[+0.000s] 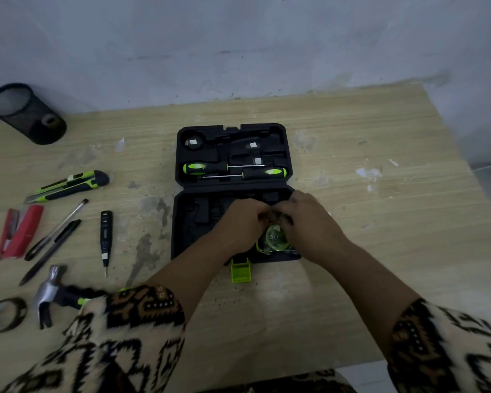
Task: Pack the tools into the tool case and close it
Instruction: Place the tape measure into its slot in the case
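Open black tool case (pixel 187 222) mid-counter (pixel 380 143), green tape measure (pixel 274 238) in its near half, label too blurred to read, left hand (pixel 243 222) and right hand (pixel 306 222) meeting above it, grip indiscernible, scuffed pale woodgrain, stained grey wall (pixel 238 38)

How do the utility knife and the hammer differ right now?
The utility knife lies in full view, farther from the person; the hammer is nearer, its handle partly hidden by the left sleeve. The knife's body is green and black; the hammer's head is bare grey metal. Both lie on the table, outside the tool case.
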